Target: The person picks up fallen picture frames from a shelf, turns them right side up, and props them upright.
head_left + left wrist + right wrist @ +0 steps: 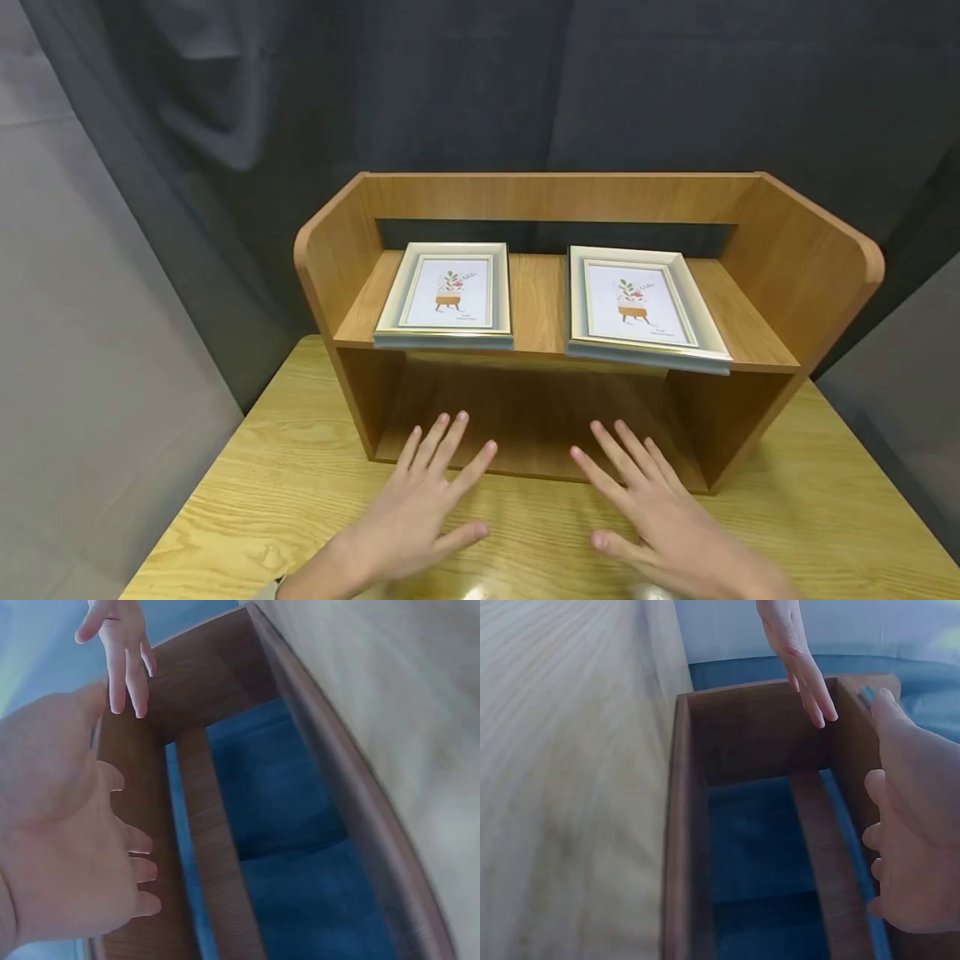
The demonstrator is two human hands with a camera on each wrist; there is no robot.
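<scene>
A wooden shelf unit (558,196) stands on a light wood table (255,492). Two white-framed plant pictures lie flat on its upper shelf, one on the left (447,293) and one on the right (641,307). My left hand (431,492) and right hand (645,508) are side by side in front of the shelf's lower opening, palms down, fingers spread and straight, holding nothing. In the left wrist view my left hand (67,840) is near the shelf's wooden board (217,847). In the right wrist view my right hand (915,847) is beside the shelf's frame (757,727).
A dark curtain (480,83) hangs behind the shelf. The table's left edge (187,517) drops to a grey floor. The right picture overhangs the shelf's front edge slightly. The lower compartment (540,417) shows nothing inside.
</scene>
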